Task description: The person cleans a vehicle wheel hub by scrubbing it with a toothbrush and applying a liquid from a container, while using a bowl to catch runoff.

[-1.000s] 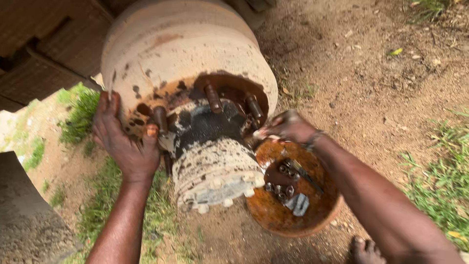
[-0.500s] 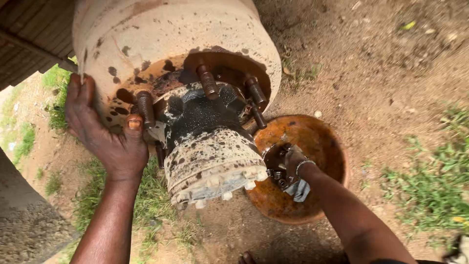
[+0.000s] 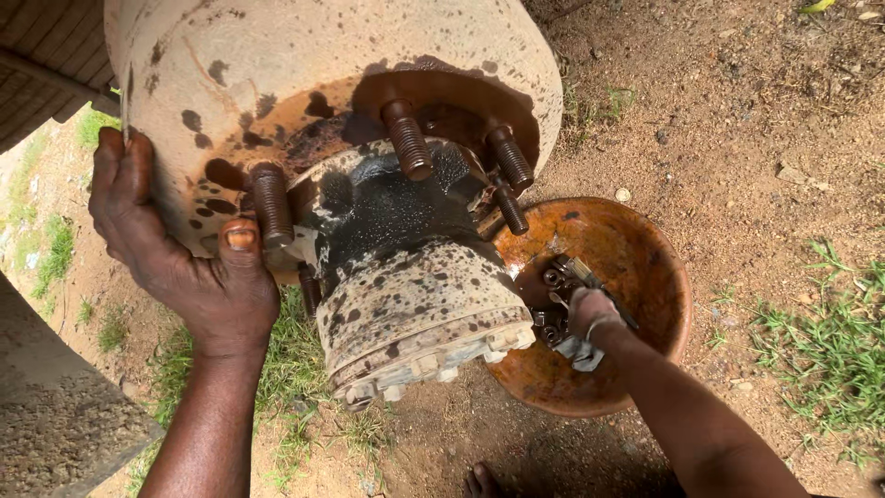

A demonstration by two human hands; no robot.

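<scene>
Two bare hands work at a rusty, grease-blackened wheel hub (image 3: 406, 277) whose threaded studs (image 3: 407, 138) jut from a pale brake drum (image 3: 304, 65): the left hand (image 3: 180, 258) grips the drum's rim, fingers curled over the edge and thumb pressed near a stud. Just beside the hub on the dirt ground (image 3: 737, 111), the right hand (image 3: 590, 318) reaches into a rusty round pan (image 3: 645, 267) among dark nuts (image 3: 551, 277) and a grey rag (image 3: 581, 352), its fingers hidden, so its grasp cannot be told. Sparse grass (image 3: 830, 360) edges the scene.
</scene>
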